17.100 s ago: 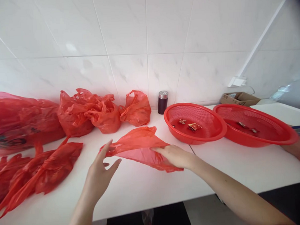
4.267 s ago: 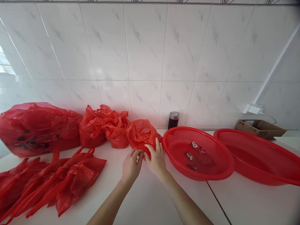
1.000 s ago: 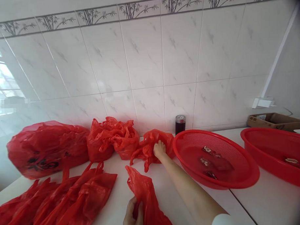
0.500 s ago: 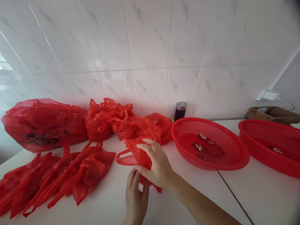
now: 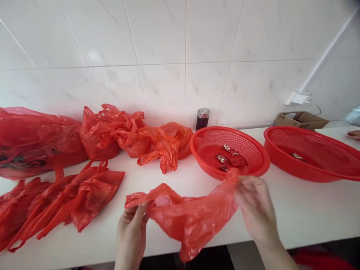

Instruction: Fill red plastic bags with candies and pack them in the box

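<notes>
A thin red plastic bag [image 5: 194, 213] is stretched between my two hands above the table's front edge, its lower part hanging down. My left hand [image 5: 131, 227] is closed on one upper end of it, thumb on top. At the other upper end, my right hand [image 5: 256, 205] grips the bag, slightly blurred. Just behind the right hand is a red mesh basket [image 5: 198, 160] with several small dark red wrapped packets [image 5: 222, 159] inside. To the left of my hands, several flat red bags [image 5: 93, 193] lie overlapping on the white table [image 5: 300, 209].
Filled red bags [image 5: 165, 143] and a large red bundle [image 5: 35, 144] line the tiled wall. A dark flask [image 5: 202, 119] stands behind the basket. Farther right are a second red basket [image 5: 314, 173], a cardboard box [image 5: 303, 121] and part of another person's hand [image 5: 358, 135].
My hands were close together on the bunched bag; now they are apart, with the bag spread between them nearer the front edge. The view has shifted right and down.
</notes>
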A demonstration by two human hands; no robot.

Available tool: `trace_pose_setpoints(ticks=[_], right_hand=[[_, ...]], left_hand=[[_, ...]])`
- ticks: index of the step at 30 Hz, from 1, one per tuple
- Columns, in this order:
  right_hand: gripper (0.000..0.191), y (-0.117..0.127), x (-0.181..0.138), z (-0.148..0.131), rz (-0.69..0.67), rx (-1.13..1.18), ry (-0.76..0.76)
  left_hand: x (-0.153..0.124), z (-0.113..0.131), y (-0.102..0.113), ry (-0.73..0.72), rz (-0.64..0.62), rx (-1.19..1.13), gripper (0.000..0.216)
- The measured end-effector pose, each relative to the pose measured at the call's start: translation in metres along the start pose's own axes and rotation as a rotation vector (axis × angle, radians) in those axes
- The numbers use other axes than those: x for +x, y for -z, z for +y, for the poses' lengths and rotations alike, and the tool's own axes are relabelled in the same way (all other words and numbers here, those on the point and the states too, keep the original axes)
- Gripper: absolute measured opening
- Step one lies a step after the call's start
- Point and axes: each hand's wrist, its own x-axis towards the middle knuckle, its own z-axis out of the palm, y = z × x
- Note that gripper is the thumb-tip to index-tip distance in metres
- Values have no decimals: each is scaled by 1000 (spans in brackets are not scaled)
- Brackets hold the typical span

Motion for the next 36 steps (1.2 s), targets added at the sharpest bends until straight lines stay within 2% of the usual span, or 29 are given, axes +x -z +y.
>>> trace_pose_setpoints(ticks=[3,5,6,8,11,13,14,15,17,20,22,24,26,28,30,32,34,36], right_hand=[[16,12,5,-45,34,116,173],[16,7,2,-76,-69,49,302],[15,-1,-2,-88,-196,-37,319],[15,-24,-14,-99,-575,-276,202],[22,-60,-30,-78,-1146,-648,-60],[27,-70,-32,-48,-1354,-896,-76],[30,-69,-30,-34,-1399,-1024,-66],[33,-64,-26,-23,-1406,-1131,-59],[33,-48,-15,-11,-1332,-1238,-71],[25,-23,4,-18,-1110,-1172,-49],[20,-12,15,-28,-979,-1111,3],[16,-6,23,-37,-887,-1109,67],[14,-1,29,-43,-844,-1154,111],[13,4,31,-47,-856,-1201,110],[10,8,33,-51,-919,-1232,82],[12,9,32,-56,-991,-1256,66],[19,4,28,-61,-1028,-1250,75],[22,-7,19,-66,-989,-1199,133]], left_hand=[[-17,10,-15,24,-44,-16,40],[-31,16,-27,-6,-60,30,41],[-38,18,-34,-16,-75,62,39],[-51,23,-46,-21,-116,137,41],[-64,31,-56,-37,-144,195,43],[-65,40,-52,-62,-117,190,37],[-64,45,-47,-80,-93,185,34],[-60,50,-41,-109,-63,175,33],[-52,58,-26,-165,-4,159,31],[-38,62,-8,-145,-4,179,35],[-32,58,0,-124,-81,331,35],[-28,51,6,-204,-210,582,27],[-25,46,9,-324,-335,828,21],[-24,43,11,-354,-407,979,19],[-26,43,9,-292,-348,1032,23],[-29,44,2,-255,-186,1000,27],[-34,43,-9,-290,-46,877,28],[-41,39,-23,-343,-17,721,26]])
